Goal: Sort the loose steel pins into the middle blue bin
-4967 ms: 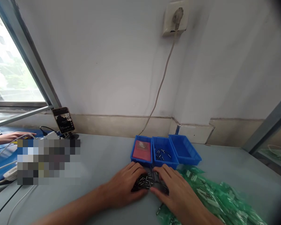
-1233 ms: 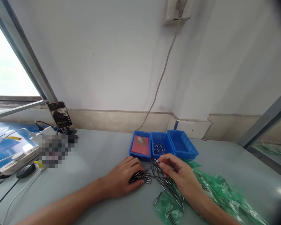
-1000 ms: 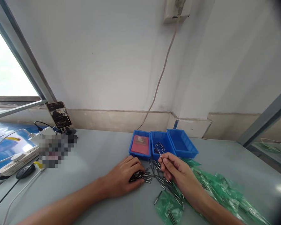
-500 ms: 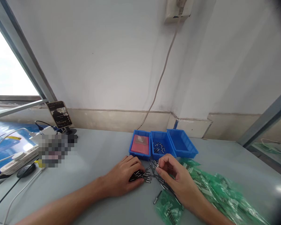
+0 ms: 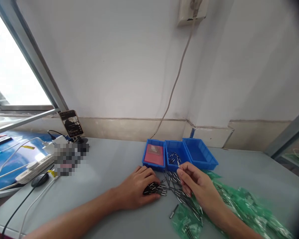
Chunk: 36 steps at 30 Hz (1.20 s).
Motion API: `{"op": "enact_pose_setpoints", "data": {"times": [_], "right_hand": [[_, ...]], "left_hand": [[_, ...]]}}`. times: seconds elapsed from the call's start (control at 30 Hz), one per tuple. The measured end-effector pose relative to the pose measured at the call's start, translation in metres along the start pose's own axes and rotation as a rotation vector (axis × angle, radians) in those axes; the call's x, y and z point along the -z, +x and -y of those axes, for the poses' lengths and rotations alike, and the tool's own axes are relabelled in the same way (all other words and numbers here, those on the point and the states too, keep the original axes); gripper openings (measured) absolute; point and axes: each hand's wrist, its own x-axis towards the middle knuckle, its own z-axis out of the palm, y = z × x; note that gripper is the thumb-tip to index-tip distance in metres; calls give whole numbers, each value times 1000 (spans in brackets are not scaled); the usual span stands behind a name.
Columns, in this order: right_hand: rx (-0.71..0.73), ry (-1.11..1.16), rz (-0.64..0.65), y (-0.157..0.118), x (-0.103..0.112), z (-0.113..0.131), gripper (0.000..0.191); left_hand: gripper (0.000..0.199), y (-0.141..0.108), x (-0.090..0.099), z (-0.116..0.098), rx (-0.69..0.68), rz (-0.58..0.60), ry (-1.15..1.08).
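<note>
My left hand point(image 5: 139, 191) rests on the table, its fingers and thumb curled round a heap of small metal pins point(image 5: 154, 188). My right hand point(image 5: 198, 182) is raised just in front of the middle blue tray and pinches one slim metal pin point(image 5: 178, 164) between thumb and fingertips, its end pointing up towards the tray. Between the hands lie several more loose pins point(image 5: 173, 177), some dark and long. The middle blue tray point(image 5: 167, 146) holds a small number of pins. By my right wrist is a small green plastic bag point(image 5: 184, 219) with pins in it.
A left blue tray point(image 5: 145, 156) holds a red packet point(image 5: 153, 155); a right blue tray point(image 5: 200, 151) stands beside them. Large green plastic bags point(image 5: 249, 205) cover the right side. To the left are a phone point(image 5: 71, 123) on a stand, a power strip point(image 5: 35, 168), a mouse point(image 5: 40, 180) and cables.
My right hand has risen from the loose pins towards the middle tray, with a pin now showing in its fingertips. The left hand stays round its heap. The whole view has shifted slightly.
</note>
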Motion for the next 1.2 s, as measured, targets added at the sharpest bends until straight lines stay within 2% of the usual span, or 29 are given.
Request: {"op": "enact_pose_setpoints", "data": {"times": [0.13, 0.27, 0.33, 0.4, 0.47, 0.57, 0.63, 0.7, 0.97, 1.2], "right_hand": [[-73, 131, -49, 0, -1, 9, 52], [-85, 198, -107, 2, -1, 9, 46], [-68, 161, -125, 3, 1, 7, 47], [-28, 16, -122, 2, 3, 5, 45], [54, -243, -89, 0, 4, 1, 35], [263, -666, 43, -6, 2, -5, 16], [375, -863, 135, -9, 0, -9, 27], [393, -989, 178, -11, -2, -13, 40], [406, -1104, 227, -10, -4, -15, 6], [396, -1101, 241, -10, -6, -10, 11]], "left_hand": [[27, -1, -1, 1, 3, -4, 7], [24, 0, -2, 1, -3, -3, 7], [23, 0, -2, 1, -8, -10, 6], [23, 0, -2, 1, -10, -18, 3], [22, 0, -2, 1, -16, -22, 0], [18, -1, -2, 1, -21, -28, 2], [16, -1, -3, 2, -26, -32, 10], [17, -2, -4, 2, -33, -36, 14], [13, -1, -5, 4, -62, -24, 13], [12, -2, -5, 3, -69, -22, 23]]}}
